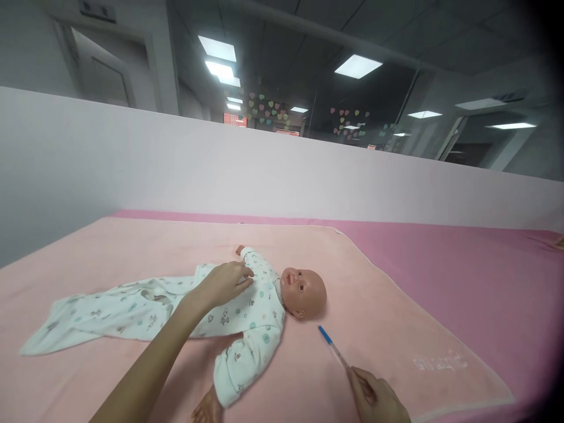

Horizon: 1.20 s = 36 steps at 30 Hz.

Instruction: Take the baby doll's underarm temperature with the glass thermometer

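Note:
A baby doll (304,294) lies on its back on a peach blanket (374,317), its head to the right. It wears a white printed outfit (247,308) whose legs stretch flat to the left. My left hand (227,283) rests on the chest of the outfit, fingers bent and a little apart, with nothing visible in them. Near the bottom edge, right of the doll's head, my right hand (376,396) pinches a thin stick with a blue end (325,335). The blue end points up and left, just short of the head without touching it.
Under the blanket is a pink sheet (493,276). A low white wall (264,170) runs behind the surface, with glass above it bearing heart-shaped stickers (268,108). A small brown object (559,242) sits at the far right edge.

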Tool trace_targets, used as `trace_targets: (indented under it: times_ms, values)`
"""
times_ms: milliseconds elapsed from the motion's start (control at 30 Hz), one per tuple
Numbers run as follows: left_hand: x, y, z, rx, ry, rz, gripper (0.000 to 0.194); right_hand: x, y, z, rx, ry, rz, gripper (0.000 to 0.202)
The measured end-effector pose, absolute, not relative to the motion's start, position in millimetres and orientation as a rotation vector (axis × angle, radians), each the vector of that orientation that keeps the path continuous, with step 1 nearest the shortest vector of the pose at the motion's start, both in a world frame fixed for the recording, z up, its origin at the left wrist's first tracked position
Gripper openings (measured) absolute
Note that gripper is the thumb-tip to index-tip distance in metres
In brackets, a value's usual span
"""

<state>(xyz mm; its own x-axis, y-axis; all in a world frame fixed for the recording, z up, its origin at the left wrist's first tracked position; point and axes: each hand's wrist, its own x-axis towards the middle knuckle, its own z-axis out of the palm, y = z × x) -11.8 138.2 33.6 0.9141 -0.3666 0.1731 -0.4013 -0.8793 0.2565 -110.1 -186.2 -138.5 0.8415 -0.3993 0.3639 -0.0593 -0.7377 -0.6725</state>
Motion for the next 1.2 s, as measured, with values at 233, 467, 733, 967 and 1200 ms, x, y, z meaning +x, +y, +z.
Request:
trace_targets:
  times_ms: [233, 467, 733, 967, 1200]
  values:
    - [-11, 139, 30, 2.821, -0.594, 0.163, 0.041, -101, -169, -143, -2.656, 0.042, -0.609, 0.03]
    - [-8, 136, 23, 2.887, -0.578, 0.064, 0.035, -106, -163, -116, -2.726, 0.181, -0.406, 0.037]
    - [-6, 133, 17, 2.92, -0.603, 0.059, 0.024, -97, -152, -102, -2.713, 0.241, -0.022, 0.03]
    - [1, 135, 7, 2.93, -0.575, 0.127, 0.023, -93, -151, -98, -2.687, 0.27, -0.07, 0.038]
    - [7, 138, 3, 2.893, -0.579, 0.165, 0.014, -56, -107, -32, -2.574, -0.26, -0.511, 0.021]
